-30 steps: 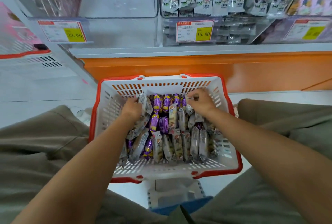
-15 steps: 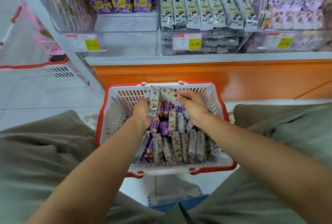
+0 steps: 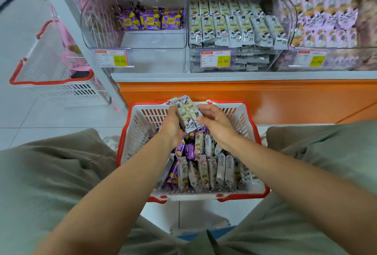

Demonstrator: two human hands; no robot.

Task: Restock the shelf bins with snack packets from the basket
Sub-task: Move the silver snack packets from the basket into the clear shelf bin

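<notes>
Two hands are working over one red-rimmed white basket (image 3: 122,148) that is sitting on the floor between the person's knees. The left hand (image 3: 172,127) is gripping a small bundle of snack packets (image 3: 186,114) above the basket's far rim, two showing plainly and a corner of another behind, while the right hand (image 3: 217,124) is pinching the bundle's right edge. The wrappers are showing pale cream-green faces, cartoon figures and crimped ends. Three clear bins are standing above: the left bin (image 3: 155,38) is holding three purple packs (image 3: 150,18), the middle bin (image 3: 255,62) is carrying rows of matching pale packets, and the right bin (image 3: 336,58) is holding lilac ones.
</notes>
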